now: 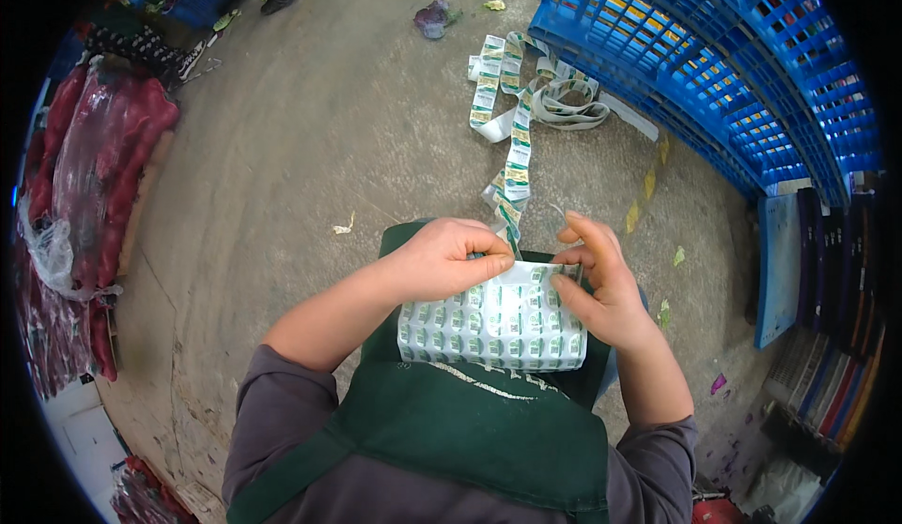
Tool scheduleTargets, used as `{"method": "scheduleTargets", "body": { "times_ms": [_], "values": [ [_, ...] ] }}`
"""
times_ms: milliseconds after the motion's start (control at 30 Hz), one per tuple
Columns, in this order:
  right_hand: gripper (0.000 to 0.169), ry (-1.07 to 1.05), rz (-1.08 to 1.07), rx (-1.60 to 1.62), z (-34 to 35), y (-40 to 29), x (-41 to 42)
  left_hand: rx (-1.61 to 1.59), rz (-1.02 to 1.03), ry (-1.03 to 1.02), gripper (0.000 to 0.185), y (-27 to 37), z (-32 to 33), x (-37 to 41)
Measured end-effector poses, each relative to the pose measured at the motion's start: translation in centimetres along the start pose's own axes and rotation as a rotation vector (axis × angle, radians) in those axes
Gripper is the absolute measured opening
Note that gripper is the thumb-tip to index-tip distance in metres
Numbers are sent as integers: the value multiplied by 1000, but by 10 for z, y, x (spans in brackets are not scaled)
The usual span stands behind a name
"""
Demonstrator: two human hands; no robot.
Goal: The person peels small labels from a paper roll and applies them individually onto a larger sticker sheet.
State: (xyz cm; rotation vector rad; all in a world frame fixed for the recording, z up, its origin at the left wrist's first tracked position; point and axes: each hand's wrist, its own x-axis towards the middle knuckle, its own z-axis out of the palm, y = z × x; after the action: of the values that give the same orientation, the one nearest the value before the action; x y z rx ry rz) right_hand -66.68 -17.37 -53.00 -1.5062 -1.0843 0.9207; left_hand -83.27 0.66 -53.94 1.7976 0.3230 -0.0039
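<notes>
A white sheet of green-printed labels [486, 323] lies across my lap, over a dark green apron [479, 425]. My left hand [458, 256] pinches thumb and forefinger together at the sheet's upper edge. At its upper right corner, my right hand [599, 281] has the thumb on the front and some fingers curled behind the edge; the forefinger is raised. Beyond the sheet, a long strip of printed labels [519, 157] trails from near my left fingertips to a loose heap on the concrete floor. Whether strip and sheet are joined is hidden by my fingers.
Blue plastic crates [648, 66] stand at the upper right. Red mesh sacks [106, 164] under clear film line the left side. Leaf scraps [433, 18] are scattered on the floor. Another person's shoe [277, 1] shows at the top. Dark stacked crates [838, 263] stand at right.
</notes>
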Motion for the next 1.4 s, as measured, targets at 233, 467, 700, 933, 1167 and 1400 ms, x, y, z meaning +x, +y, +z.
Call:
{"method": "scheduleTargets", "body": {
  "times_ms": [233, 467, 700, 933, 1167, 1400],
  "values": [
    [64, 119, -217, -300, 16, 8, -2, 153, 148, 16, 16, 7, 7, 5],
    [55, 96, -580, -518, 17, 5, 6, -162, -30, -76, 22, -9, 15, 11],
    [48, -38, -884, -798, 26, 7, 7, -334, -253, -126, 23, -13, 16, 13],
    [60, 261, -531, -297, 16, 18, -5, -49, 165, 263, 22, -16, 17, 6],
    [75, 688, -75, 616, 13, 29, 21, -256, 255, 301, 49, -18, 35, 3],
    [78, 601, -228, 468, 34, 21, 13, -773, 146, 306, 56, -18, 56, 12]
  ]
}}
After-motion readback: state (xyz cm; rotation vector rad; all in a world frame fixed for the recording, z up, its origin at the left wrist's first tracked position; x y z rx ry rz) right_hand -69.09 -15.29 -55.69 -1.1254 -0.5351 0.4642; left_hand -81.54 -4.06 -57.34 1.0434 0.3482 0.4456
